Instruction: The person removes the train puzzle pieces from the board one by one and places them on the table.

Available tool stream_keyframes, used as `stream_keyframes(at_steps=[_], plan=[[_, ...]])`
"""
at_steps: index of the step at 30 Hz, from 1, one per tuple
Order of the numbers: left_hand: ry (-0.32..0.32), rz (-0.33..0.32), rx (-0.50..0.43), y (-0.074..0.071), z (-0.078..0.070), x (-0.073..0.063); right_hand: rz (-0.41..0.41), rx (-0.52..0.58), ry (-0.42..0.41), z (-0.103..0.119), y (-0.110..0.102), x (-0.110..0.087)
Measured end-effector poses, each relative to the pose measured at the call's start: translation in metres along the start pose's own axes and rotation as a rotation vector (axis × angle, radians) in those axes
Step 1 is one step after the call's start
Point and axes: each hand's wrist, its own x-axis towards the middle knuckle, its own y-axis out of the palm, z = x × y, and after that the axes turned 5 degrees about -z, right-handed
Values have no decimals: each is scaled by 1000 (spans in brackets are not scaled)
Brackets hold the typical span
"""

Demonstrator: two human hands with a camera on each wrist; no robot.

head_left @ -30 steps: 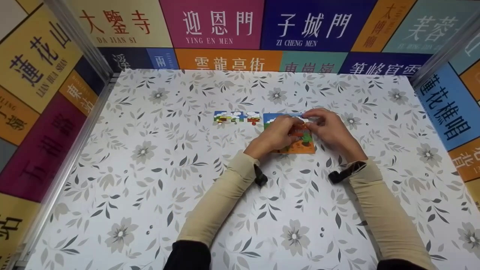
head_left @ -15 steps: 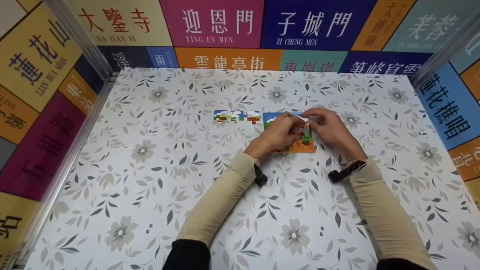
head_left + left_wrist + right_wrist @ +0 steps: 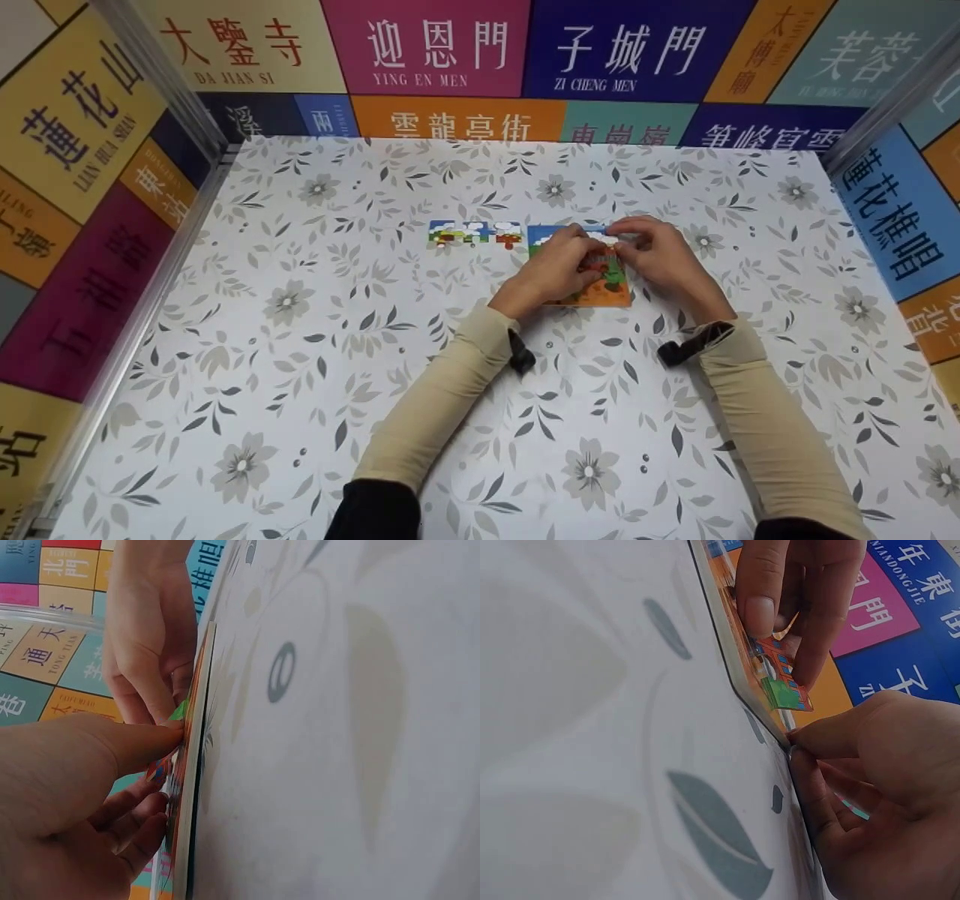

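A jigsaw puzzle board [image 3: 600,295], with blue sky at its far side and orange ground at its near side, lies on the table. My left hand [image 3: 556,266] reaches over it and pinches a red, blue and green puzzle piece [image 3: 784,692] between thumb and fingers. In the right wrist view that piece stands tilted, close over the board. My right hand [image 3: 658,255] is at the board's right side, its thumb and index finger [image 3: 810,765] pinching the edge. The left hand hides much of the picture in the head view.
Left of the board lie several loose puzzle pieces [image 3: 457,232] with clouds and greenery, set in a row. A flower-patterned cloth [image 3: 300,375] covers the table. Colourful panels with printed characters [image 3: 427,52] stand along the back and sides.
The green end of the puzzle piece has shifted and tilted slightly under the left fingertips. Both hands otherwise keep their places, and the board and loose pieces have not moved.
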Motion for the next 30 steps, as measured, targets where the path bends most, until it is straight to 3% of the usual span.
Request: stream_keyframes(at_steps=[9, 15, 22, 30], plan=[[-3, -1, 51, 1, -2, 1, -2, 19, 27, -2, 0, 0], [32, -5, 95, 1, 0, 0, -2, 19, 17, -1, 1, 1], [73, -56, 58, -4, 6, -6, 2, 14, 21, 0, 0, 1], [98, -100, 26, -20, 15, -19, 7, 26, 37, 1, 0, -1]])
